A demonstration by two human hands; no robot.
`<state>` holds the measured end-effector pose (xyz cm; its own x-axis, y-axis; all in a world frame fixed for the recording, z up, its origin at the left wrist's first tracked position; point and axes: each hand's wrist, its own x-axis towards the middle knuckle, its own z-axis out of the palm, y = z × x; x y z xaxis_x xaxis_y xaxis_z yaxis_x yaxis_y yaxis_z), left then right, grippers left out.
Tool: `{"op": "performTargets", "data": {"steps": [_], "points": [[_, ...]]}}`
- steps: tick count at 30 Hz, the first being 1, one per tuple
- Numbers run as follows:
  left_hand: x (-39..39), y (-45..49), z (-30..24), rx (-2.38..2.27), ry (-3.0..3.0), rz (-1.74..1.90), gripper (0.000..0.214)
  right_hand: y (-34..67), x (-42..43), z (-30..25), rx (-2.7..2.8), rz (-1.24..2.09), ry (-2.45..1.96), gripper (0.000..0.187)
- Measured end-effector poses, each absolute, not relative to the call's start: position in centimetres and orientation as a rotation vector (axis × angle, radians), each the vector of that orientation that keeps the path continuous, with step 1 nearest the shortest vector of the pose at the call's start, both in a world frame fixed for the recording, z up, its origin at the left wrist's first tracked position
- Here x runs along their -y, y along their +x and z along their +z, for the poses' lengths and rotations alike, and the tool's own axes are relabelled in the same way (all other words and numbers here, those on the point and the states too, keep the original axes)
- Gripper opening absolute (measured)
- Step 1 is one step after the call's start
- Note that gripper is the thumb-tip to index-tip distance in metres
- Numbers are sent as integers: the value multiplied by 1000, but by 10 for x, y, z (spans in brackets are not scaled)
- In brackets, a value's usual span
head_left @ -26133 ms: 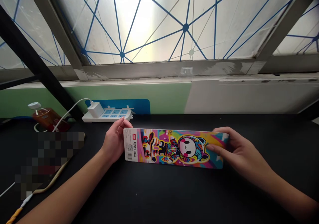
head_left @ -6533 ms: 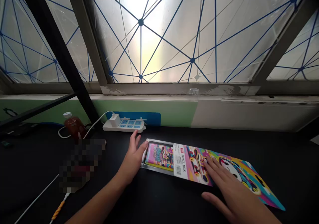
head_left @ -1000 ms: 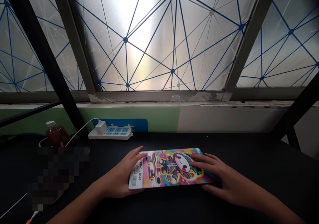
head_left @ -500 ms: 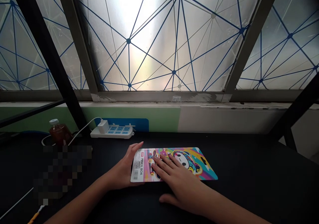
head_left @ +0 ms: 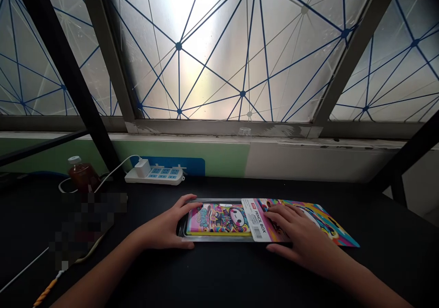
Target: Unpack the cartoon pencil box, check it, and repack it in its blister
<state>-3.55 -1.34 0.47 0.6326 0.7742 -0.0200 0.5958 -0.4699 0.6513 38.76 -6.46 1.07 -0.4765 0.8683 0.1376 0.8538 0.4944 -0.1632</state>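
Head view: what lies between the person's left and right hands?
In the head view, a pink pencil box sits in a clear plastic tray, with its printed card beside it.

The left forearm (head_left: 103, 262) and right forearm (head_left: 363, 278) are bare and slim, narrowing to the wrists, with nothing worn on them. The left hand (head_left: 164, 223) and right hand (head_left: 298, 237) are bare too, with long, slender fingers.

Frosted window panes (head_left: 212, 56) (crisscrossed by thin blue lines) fill the upper frame, glowing above a green-and-white wall panel (head_left: 222, 158).
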Motion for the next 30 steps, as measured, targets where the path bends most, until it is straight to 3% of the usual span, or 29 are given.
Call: {"op": "performTargets", "data": {"steps": [3, 5, 10, 12, 24, 30], "points": [[17, -42, 10, -1083, 2257, 273, 125, 359, 61, 8, 2636, 148, -1390, 80], [20, -42, 12, -1074, 2282, 267, 133, 345, 60, 1, 2670, 122, -1341, 80], [36, -10, 15, -1110, 2548, 406, 88, 334, 64, -15, 2640, 21, -1309, 72], [44, 7, 15, -1108, 2623, 371, 80, 329, 67, -18, 2637, 14, -1322, 70], [34, 44, 15, -1176, 2660, 128, 85, 327, 60, -5, 2640, 98, -1278, 70], [31, 22, 10, -1063, 2630, 226, 73, 371, 54, -6, 2623, 81, -1367, 72]]}}
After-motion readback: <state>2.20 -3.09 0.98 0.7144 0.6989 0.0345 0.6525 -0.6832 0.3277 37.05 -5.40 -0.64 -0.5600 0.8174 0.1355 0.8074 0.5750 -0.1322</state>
